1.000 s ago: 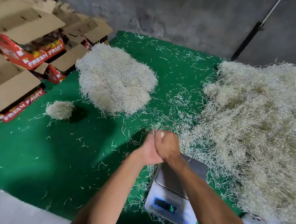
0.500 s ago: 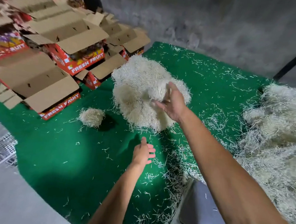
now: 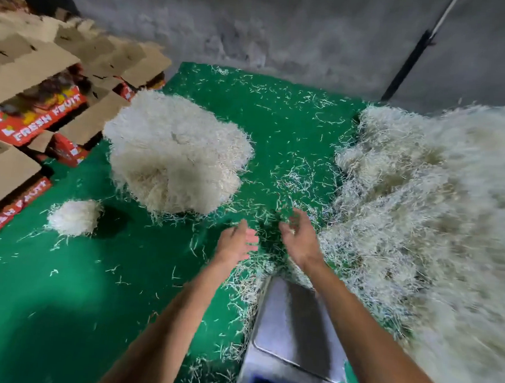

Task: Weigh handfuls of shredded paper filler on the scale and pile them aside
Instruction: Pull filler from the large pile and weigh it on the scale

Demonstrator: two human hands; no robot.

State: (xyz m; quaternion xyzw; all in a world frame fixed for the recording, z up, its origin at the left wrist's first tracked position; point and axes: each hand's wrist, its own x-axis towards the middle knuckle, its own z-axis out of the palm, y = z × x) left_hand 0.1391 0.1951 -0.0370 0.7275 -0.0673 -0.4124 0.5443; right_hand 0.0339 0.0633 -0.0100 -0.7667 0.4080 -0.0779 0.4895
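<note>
The left hand (image 3: pixel 235 244) and the right hand (image 3: pixel 298 239) are both held out above the green mat (image 3: pixel 58 297), close to each other but not touching. The fingers of each hand are loosely spread and hold nothing, though a few thin strands may stick to the right fingers; this part is blurred. Under the right forearm, nearer to the person than the hands, stands the scale (image 3: pixel 291 343), with a bare metal platform and a lit display at its near edge. Loose strands of paper lie on the mat around the hands and beside the scale. To the right of the hands is the large heap of shredded paper filler (image 3: pixel 437 219), and its edge comes near the right hand. Beyond the left hand, further away, sits the weighed pile (image 3: pixel 173 150). A small clump (image 3: pixel 74 216) lies well to the left of the left hand. Further left are open cardboard boxes (image 3: pixel 28 92) with the words FRESH FRUIT on red sides.
</note>
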